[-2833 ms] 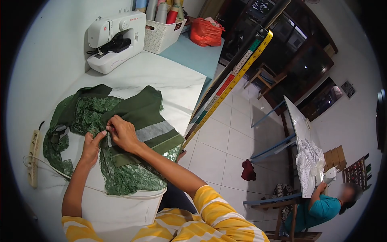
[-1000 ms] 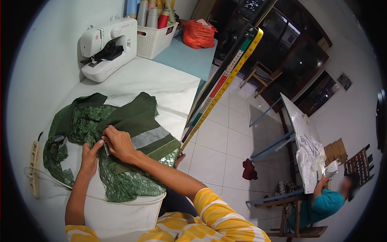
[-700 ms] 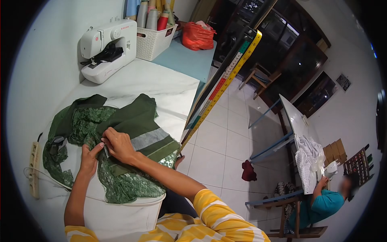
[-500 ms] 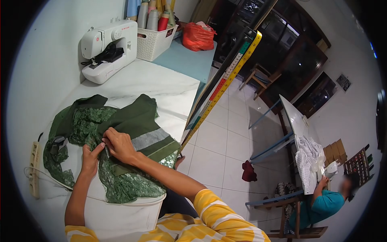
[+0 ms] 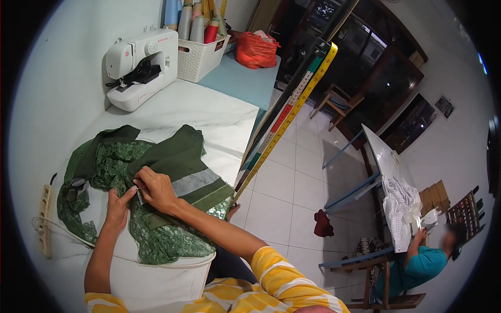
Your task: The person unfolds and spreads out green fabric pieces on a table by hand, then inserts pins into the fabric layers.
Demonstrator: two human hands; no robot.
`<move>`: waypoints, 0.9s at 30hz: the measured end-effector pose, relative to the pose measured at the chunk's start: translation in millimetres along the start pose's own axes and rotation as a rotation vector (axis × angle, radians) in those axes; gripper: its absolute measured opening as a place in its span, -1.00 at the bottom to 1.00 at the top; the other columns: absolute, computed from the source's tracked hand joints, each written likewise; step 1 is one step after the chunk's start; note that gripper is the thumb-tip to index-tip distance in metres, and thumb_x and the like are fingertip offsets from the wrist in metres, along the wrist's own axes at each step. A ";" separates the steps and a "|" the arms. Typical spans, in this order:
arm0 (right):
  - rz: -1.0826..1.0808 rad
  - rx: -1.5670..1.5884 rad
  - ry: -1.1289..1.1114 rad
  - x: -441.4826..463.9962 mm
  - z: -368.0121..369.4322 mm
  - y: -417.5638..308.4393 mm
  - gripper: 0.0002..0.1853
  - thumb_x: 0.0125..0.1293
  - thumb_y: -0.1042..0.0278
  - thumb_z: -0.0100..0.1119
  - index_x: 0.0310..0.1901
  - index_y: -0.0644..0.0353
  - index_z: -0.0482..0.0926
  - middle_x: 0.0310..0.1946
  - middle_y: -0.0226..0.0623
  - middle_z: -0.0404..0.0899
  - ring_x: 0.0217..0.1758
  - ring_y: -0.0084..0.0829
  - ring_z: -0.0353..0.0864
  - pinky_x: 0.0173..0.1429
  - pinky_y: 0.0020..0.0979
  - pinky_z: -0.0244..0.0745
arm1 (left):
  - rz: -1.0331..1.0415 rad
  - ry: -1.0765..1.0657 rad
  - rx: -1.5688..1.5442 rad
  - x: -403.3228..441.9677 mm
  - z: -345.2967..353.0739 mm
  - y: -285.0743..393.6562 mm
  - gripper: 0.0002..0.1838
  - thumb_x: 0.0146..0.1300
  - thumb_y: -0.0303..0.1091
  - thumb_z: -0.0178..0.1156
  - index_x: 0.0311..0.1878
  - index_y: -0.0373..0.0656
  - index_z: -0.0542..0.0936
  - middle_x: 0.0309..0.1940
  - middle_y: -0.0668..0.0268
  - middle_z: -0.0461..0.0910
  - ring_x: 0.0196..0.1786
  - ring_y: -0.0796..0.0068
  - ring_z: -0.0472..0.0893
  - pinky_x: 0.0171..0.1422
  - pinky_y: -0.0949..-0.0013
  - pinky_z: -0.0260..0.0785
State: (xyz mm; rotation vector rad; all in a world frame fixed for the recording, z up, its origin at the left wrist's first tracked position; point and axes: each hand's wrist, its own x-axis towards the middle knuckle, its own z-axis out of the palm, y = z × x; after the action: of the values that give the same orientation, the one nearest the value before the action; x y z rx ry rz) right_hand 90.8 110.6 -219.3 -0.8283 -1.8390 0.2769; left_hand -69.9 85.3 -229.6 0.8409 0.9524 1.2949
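Note:
A dark green garment with lace parts lies spread and bunched on the white marbled table, a grey strip showing across its plain cloth. My left hand pinches the lace edge between thumb and fingers, at the middle of the garment. Just to its right, my right hand rests over the cloth with its fingertips pinched together, almost touching my left thumb. A small pale glint shows between the two sets of fingertips, too small to name. Green lace hangs down toward the table's near edge.
A white sewing machine stands at the back, beside a white basket of thread cones and a red plastic bag. A power strip lies at left. Along the right edge runs a tape measure. Another person sits at a far table.
My right fingers have shifted slightly at the pinch, and the small pale glint shows a little more. My left hand keeps its hold on the lace. The garment stays nearly the same.

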 end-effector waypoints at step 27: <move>-0.028 0.009 0.058 -1.3 3.8 1.2 -0.90 0.14 0.54 0.15 -0.36 0.24 0.41 -0.49 -0.26 0.42 -0.63 -0.20 0.34 -0.50 -0.27 0.22 | -0.058 -0.156 -0.027 1.5 -4.4 9.3 -0.74 0.17 -0.55 0.22 -0.05 -0.26 0.52 -0.18 0.26 0.61 -0.13 0.55 0.58 -0.01 0.55 0.38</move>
State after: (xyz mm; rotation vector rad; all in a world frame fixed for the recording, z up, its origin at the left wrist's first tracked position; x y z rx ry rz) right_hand 88.1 111.4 -222.5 -0.7961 -1.7931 0.2410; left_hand -77.6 87.7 -222.9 0.8736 0.8283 1.1724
